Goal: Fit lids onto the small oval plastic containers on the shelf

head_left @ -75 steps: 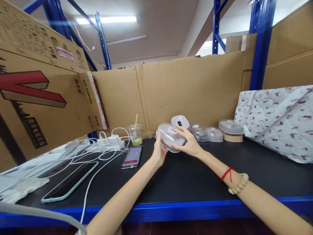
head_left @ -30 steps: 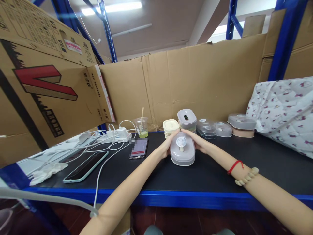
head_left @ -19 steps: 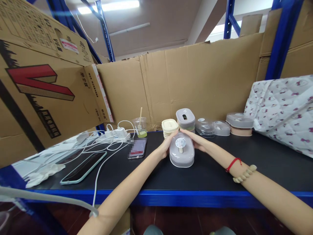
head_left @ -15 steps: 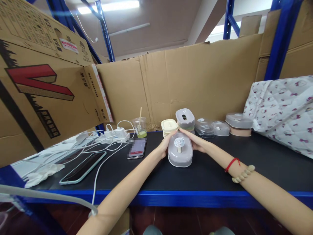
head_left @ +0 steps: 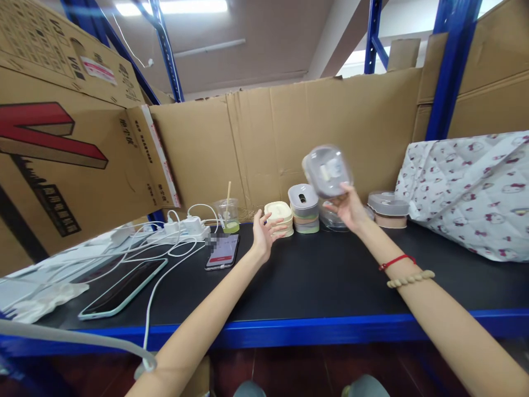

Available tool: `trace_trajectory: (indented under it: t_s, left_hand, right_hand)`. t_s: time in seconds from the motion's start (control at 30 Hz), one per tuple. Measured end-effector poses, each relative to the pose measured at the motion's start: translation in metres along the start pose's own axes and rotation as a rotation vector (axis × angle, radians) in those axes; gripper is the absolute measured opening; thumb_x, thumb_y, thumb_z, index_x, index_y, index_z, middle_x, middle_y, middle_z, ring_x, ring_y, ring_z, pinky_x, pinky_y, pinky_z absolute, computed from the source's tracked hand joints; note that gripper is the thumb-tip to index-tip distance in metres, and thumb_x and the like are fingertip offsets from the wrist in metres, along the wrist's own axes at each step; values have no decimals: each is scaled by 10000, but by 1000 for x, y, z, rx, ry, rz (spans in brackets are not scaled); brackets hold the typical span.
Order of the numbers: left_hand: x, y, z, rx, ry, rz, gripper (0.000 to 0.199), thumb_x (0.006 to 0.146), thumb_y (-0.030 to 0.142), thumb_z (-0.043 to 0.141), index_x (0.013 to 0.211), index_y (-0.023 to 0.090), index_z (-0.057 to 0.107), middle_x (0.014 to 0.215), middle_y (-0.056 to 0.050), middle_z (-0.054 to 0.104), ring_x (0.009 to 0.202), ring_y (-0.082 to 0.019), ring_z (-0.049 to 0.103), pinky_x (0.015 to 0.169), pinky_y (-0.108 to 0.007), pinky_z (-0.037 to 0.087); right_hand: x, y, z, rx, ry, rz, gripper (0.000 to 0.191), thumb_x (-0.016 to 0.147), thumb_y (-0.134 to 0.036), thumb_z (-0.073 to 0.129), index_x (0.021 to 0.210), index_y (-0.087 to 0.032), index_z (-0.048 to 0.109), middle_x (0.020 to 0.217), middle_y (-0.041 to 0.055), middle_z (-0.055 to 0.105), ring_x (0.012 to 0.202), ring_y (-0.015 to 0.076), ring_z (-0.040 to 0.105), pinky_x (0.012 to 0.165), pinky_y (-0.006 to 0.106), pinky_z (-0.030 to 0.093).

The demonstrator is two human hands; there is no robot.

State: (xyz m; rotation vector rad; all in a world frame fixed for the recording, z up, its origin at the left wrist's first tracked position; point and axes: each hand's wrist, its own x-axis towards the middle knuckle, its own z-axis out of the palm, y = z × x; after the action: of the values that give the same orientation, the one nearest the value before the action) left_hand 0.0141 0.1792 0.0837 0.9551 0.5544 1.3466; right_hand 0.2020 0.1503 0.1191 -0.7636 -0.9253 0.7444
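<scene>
My right hand (head_left: 350, 210) holds a grey oval plastic box with a clear lid (head_left: 324, 179) up in the air, tilted and a little blurred. A round sticker shows through or on the lid. My left hand (head_left: 263, 237) is open, fingers spread, in front of a stack of cream pieces (head_left: 278, 210). Beside that stack stands a second one with a light grey slotted piece (head_left: 303, 197) on top and beige and green pieces below. Clear plastic lids (head_left: 334, 221) sit behind my right hand, partly hidden by it.
A lidded box with a pinkish base (head_left: 388, 212) stands near the patterned quilted bag (head_left: 467, 193). To the left are a plastic cup with a straw (head_left: 228, 215), a lit phone (head_left: 222, 252), a dark-screened phone (head_left: 124, 289), a power strip (head_left: 192, 226) and loose white cables. Cardboard (head_left: 289, 132) walls the back.
My right hand has lifted the lidded box off the black surface, up and to the right. My left hand has let go of it and moved slightly left, fingers opening. The view has shifted slightly.
</scene>
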Motion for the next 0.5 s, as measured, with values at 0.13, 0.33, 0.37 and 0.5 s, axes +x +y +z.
trace_trajectory:
  t_s: [0.13, 0.33, 0.37, 0.5]
  left_hand:
    - [3, -3, -3, 73, 56, -36, 334, 892, 302, 255, 1040, 106, 481, 619, -28, 588, 434, -115, 530, 438, -196, 384]
    - [5, -8, -3, 185, 42, -12, 177, 851, 225, 310, 852, 146, 469, 556, 12, 536, 386, -87, 472, 395, -174, 339]
    - [5, -8, -3, 202, 41, 0, 162, 845, 212, 318, 842, 150, 467, 557, 16, 532, 385, -83, 468, 391, -171, 334]
    - [6, -10, -5, 286, 36, 60, 119, 835, 185, 341, 823, 163, 457, 588, 24, 514, 402, -72, 454, 391, -166, 328]
  right_hand:
    - [17, -5, -38, 36, 448, -4, 463, 842, -454, 334, 1250, -243, 394, 1056, 39, 574, 721, 29, 568, 545, 126, 518]
    - [18, 0, -64, -197, 663, 127, 498, 805, -413, 481, 1263, -235, 401, 1233, 54, 489, 681, 3, 545, 502, 109, 509]
    - [18, 1, -64, -209, 659, 147, 513, 809, -415, 482, 1278, -229, 388, 1237, 60, 490, 681, 5, 548, 507, 116, 514]
    - [17, 4, -62, -337, 620, 192, 578, 800, -391, 533, 1316, -201, 353, 1187, 89, 520, 613, -8, 519, 523, 135, 509]
